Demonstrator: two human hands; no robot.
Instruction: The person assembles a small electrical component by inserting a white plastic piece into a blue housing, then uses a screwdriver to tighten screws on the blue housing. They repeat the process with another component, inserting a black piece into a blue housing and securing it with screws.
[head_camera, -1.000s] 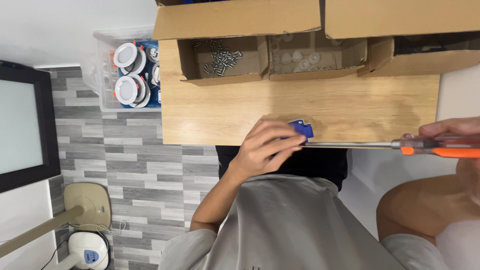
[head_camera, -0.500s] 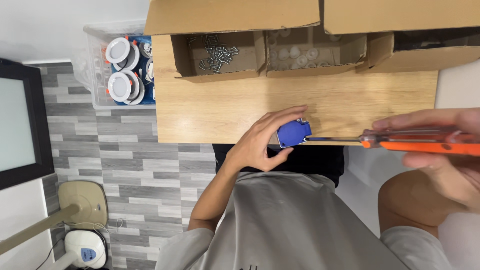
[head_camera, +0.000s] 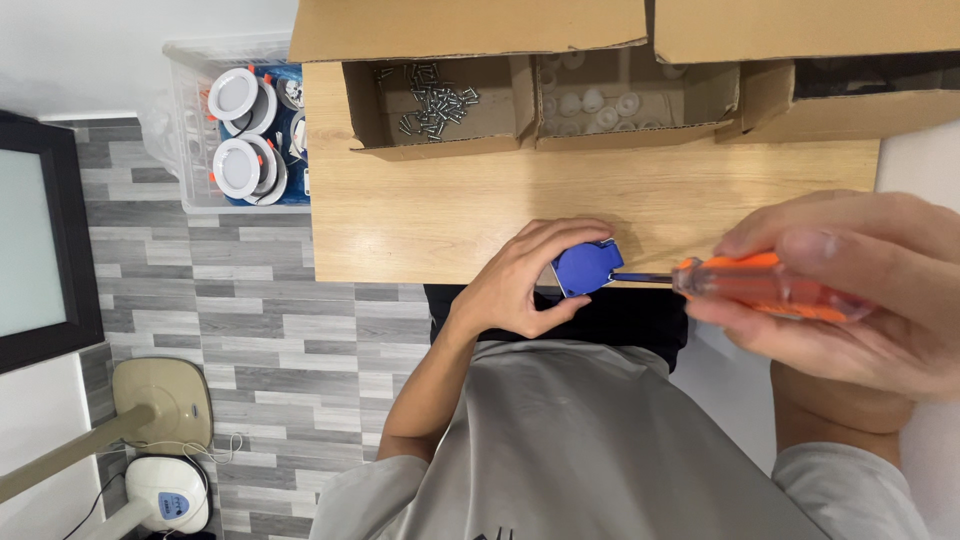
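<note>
Brown open cardboard boxes line the table's far edge; dark-framed screen left.

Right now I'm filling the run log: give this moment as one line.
left hand: grips blue plastic part at table edge | right hand: holds orange-handled screwdriver, tip at part

A single head-worn camera looks steeply down (almost straight over the lap) at the table edge, with the right hand looming very close to the lens.
</note>
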